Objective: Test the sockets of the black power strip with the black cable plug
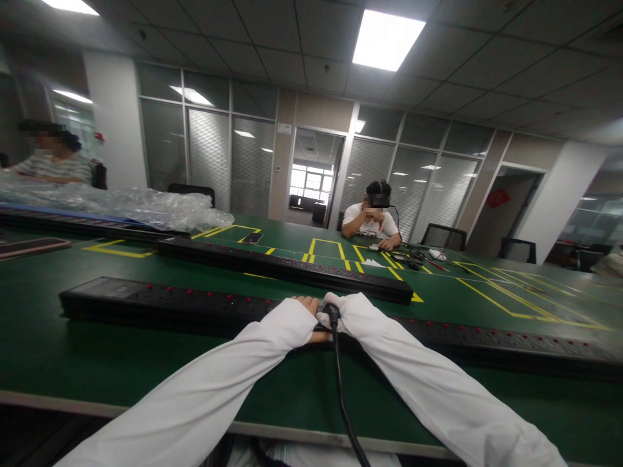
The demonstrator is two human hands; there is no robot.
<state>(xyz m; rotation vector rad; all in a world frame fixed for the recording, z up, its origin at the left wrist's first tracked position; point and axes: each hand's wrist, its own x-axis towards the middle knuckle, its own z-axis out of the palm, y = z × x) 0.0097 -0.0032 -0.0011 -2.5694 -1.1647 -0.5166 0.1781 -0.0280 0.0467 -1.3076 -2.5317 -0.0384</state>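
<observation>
"Black plastic sits in our right hand (342,302), doesn't it?"

"Yes, we have the fingers closed around a plug (333,314), and its cable (339,383) hangs down over the table's near edge."

"And where is the plug?"

"At the long power strip (160,302), in front of us, near the middle. We cannot tell whether its pins are in a socket; our fingers hide them."

"What about our left hand (306,305)?"

"Just beside the right one. We see fingertips on the strip's top and another finger lower, at its front side. Whether it grips, we cannot tell, as the sleeve covers much of it."

"What lies around us?"

"A second strip (287,266) behind ours on the green table (146,363), yellow tape (327,242) beyond, and clear plastic wrap (146,204) to our left. Across from us sits a person in a white shirt (372,224)."
</observation>
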